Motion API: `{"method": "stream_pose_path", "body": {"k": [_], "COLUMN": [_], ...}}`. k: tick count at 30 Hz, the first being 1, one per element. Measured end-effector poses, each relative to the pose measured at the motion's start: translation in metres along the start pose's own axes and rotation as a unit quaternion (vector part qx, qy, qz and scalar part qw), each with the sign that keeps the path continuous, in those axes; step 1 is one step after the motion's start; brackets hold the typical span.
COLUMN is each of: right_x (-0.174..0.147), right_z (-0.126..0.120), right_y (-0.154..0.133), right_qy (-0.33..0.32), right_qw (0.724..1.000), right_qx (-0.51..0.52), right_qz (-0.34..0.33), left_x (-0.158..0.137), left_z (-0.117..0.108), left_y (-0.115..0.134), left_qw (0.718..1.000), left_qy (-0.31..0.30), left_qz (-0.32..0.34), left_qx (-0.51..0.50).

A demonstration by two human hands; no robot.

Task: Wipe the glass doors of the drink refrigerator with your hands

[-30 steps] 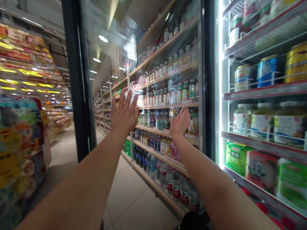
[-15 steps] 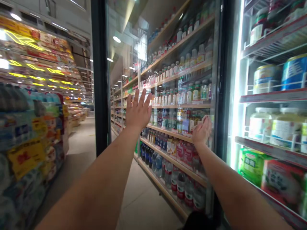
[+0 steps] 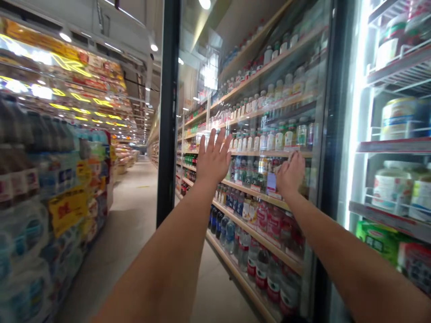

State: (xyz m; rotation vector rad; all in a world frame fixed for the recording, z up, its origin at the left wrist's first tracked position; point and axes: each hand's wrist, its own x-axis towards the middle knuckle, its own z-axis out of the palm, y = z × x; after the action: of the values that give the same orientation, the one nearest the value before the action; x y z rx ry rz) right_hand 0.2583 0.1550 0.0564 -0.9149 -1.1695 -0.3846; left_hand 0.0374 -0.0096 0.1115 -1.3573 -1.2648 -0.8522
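Observation:
A glass cooler door (image 3: 251, 58) with a dark frame stands swung open in front of me. My left hand (image 3: 213, 159) lies flat with spread fingers against the pane, or very close to it. Farther right, my right hand (image 3: 291, 175) is at the same pane, its fingers bent and held together. A small pale patch shows at those fingertips; whether it is a cloth or tissue is too blurred to tell. Through the glass I see shelves of bottles, partly hidden by both forearms.
Lit cooler shelves (image 3: 397, 146) with cans, jars and cartons are at the right. Left of the door an aisle floor (image 3: 134, 197) runs into the distance. Stacked packs of bottles (image 3: 23, 220) with a yellow sign (image 3: 68, 211) line its left side.
The view has turned left, so the door and shelves sit farther right. My right hand has moved up slightly on the glass, its fingers now more bent. The left hand remains spread at the pane.

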Motion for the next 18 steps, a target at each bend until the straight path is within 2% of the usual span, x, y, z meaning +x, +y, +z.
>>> {"method": "stream_pose_path", "body": {"k": [4, 9, 14, 15, 16, 18], "right_x": [0.010, -0.002, -0.002, 0.003, 0.008, 0.018], "right_z": [0.002, -0.001, -0.005, -0.005, -0.005, -0.005], "right_y": [-0.058, -0.112, -0.129, -0.132, -0.134, -0.142], "right_qy": [-0.032, -0.074, -0.118, -0.119, -0.115, -0.096], "right_qw": [0.994, 0.975, 0.905, 0.902, 0.910, 0.945], "right_qx": [0.022, 0.039, 0.075, 0.079, 0.081, 0.077], "right_qz": [-0.099, -0.208, -0.401, -0.408, -0.390, -0.303], "left_x": [-0.001, -0.002, -0.002, -0.002, -0.002, -0.003], "left_z": [-0.004, -0.007, -0.009, -0.009, -0.008, -0.008], "left_y": [0.002, 0.004, 0.007, 0.007, 0.007, 0.007], "left_qw": [1.000, 0.999, 0.998, 0.998, 0.998, 0.997], "left_qy": [0.003, 0.006, 0.007, 0.009, 0.011, 0.015], "left_qz": [0.001, 0.005, -0.013, -0.019, -0.023, -0.025], "left_qx": [0.017, 0.042, 0.063, 0.065, 0.066, 0.067]}}
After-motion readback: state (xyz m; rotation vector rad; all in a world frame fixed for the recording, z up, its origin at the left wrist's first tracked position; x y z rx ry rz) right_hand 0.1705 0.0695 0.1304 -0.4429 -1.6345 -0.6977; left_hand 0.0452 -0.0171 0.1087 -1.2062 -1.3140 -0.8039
